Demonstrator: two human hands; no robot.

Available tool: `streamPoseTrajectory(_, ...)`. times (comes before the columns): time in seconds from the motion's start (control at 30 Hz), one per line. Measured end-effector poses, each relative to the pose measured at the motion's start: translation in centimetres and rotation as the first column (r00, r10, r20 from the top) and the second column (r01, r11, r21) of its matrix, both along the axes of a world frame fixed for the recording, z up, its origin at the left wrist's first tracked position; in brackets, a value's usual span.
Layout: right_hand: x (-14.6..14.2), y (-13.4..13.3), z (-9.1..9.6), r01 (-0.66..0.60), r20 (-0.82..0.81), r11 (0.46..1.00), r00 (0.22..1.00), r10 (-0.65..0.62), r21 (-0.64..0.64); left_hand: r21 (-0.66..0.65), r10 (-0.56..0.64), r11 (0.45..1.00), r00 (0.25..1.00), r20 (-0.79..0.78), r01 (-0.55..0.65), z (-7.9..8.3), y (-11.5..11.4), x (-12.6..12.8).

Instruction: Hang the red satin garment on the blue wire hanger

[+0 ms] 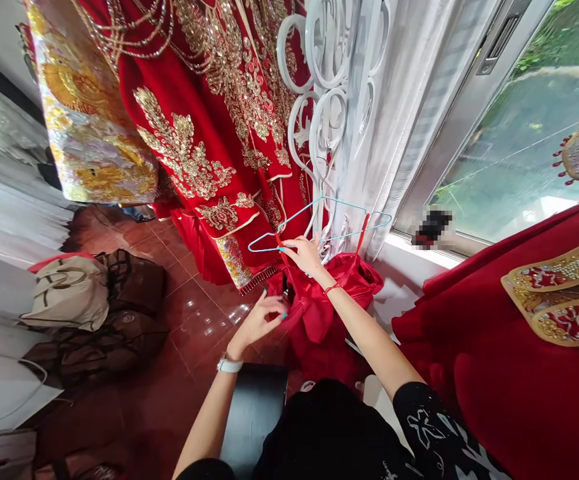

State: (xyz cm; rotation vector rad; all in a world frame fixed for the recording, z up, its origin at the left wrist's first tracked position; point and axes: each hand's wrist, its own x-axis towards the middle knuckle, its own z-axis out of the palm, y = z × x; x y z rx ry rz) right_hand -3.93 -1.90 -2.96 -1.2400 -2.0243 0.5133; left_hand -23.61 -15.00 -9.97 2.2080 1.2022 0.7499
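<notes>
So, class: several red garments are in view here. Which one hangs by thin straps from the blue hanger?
The plain satin slip under the right hand, on the blue hanger. The others carry heavy gold embroidery; this one has none.

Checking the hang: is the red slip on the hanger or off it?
On: both straps of the red slip loop over the blue hanger; the right hand holds one strap.

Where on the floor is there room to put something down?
Bare tile floor shows between the brown bags and the red dress that the right hand holds on a blue hanger. The left hand hovers over it. It's crowded by the embroidered gowns.
</notes>
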Motion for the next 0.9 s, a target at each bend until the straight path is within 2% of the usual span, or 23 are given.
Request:
streamPoseTrajectory(0.03,0.1,-0.1,-0.1,0.003,0.007,1.000,1.000,-0.003,0.003,-0.073,-0.059,0.996,0.997,-0.048,0.055,0.1,-0.4,-0.6)
streamPoseTrajectory(0.1,0.2,-0.2,-0.2,0.013,0.020,1.000,1.000,-0.013,0.003,-0.116,-0.029,0.993,0.997,-0.074,0.021,1.2,-0.3,-1.8)
streamPoseTrajectory(0.2,0.4,-0.4,-0.3,0.023,0.030,1.000,0.999,-0.023,0.008,-0.060,0.080,0.995,0.996,-0.030,-0.082,4.3,1.4,-3.1)
streamPoseTrajectory(0.27,0.5,-0.6,-0.3,0.025,0.037,1.000,0.999,-0.025,0.013,-0.014,0.103,0.995,0.994,0.018,-0.103,6.4,3.0,-3.5)
streamPoseTrajectory(0.33,0.6,-0.8,-0.4,0.025,0.043,1.000,0.999,-0.025,0.013,0.080,0.169,0.981,0.982,0.078,-0.176,7.9,4.5,-3.4)
streamPoseTrajectory(0.37,0.7,-0.9,-0.4,0.025,0.044,1.000,0.999,-0.025,0.010,0.142,0.233,0.958,0.965,0.118,-0.249,8.4,5.2,-3.2)
streamPoseTrajectory(0.43,0.7,-1.0,-0.4,0.026,0.047,1.000,0.999,-0.027,0.004,0.225,0.392,0.868,0.890,0.234,-0.442,8.6,6.0,-2.7)
streamPoseTrajectory(0.5,0.8,-1.2,-0.4,0.029,0.052,1.000,0.998,-0.029,-0.002,0.180,0.523,0.775,0.774,0.357,-0.606,8.4,6.5,-2.3)
streamPoseTrajectory(0.57,0.8,-1.3,-0.4,0.027,0.054,1.000,0.998,-0.027,-0.007,0.059,0.579,0.743,0.685,0.442,-0.666,8.3,6.9,-2.1)
streamPoseTrajectory(0.63,0.8,-1.4,-0.4,0.026,0.046,1.000,0.999,-0.026,-0.006,-0.024,0.573,0.761,0.654,0.495,-0.648,8.5,7.4,-1.9)
streamPoseTrajectory(0.73,0.8,-1.6,-0.3,0.042,0.038,0.999,0.998,-0.042,0.003,-0.002,0.506,0.792,0.653,0.563,-0.611,9.7,8.7,-1.2)
streamPoseTrajectory(0.8,0.8,-1.6,-0.2,0.043,0.034,0.999,0.998,-0.043,0.009,0.056,0.446,0.817,0.689,0.571,-0.574,10.9,9.5,-0.2)
streamPoseTrajectory(0.9,0.9,-1.7,-0.3,0.031,0.024,0.999,0.999,-0.031,0.014,0.124,0.349,0.883,0.810,0.471,-0.453,12.0,10.0,1.9)
